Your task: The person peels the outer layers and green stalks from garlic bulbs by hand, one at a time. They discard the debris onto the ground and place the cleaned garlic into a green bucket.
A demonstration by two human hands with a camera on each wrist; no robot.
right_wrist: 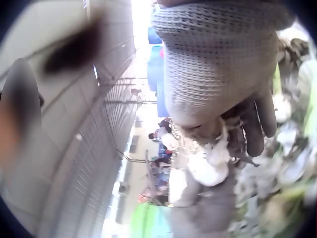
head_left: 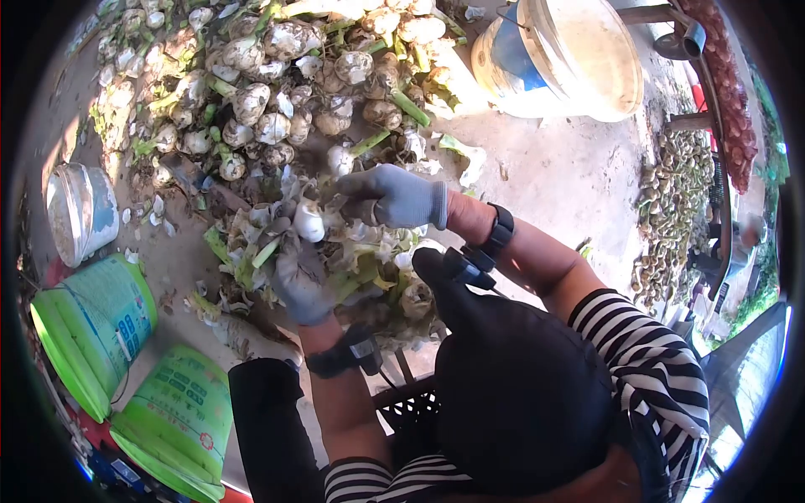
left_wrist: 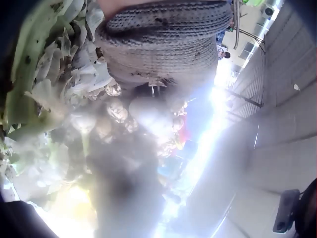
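A peeled-looking white garlic bulb (head_left: 309, 222) sits between my two grey-gloved hands. My left hand (head_left: 300, 285) grips it from below, by the short green stem side. Just above and to the right, my right hand (head_left: 392, 197) has its fingers curled and pinches papery husk (right_wrist: 223, 131) at the bulb's upper side. In the right wrist view the bulb (right_wrist: 208, 168) shows smooth and white beneath the right fingers, with the left hand (right_wrist: 200, 203) blurred below. The left wrist view shows the bulb (left_wrist: 148, 114) past the left glove (left_wrist: 163, 54); the left fingers are largely hidden.
A large heap of untrimmed garlic bulbs (head_left: 272, 126) lies ahead. Husks and cut leaves (head_left: 365, 272) pile under the hands. A white bucket (head_left: 587, 59) stands at upper right, a smaller one (head_left: 82, 214) at left, near two green buckets (head_left: 180, 411). A black-hatted head (head_left: 520, 386) blocks the lower middle.
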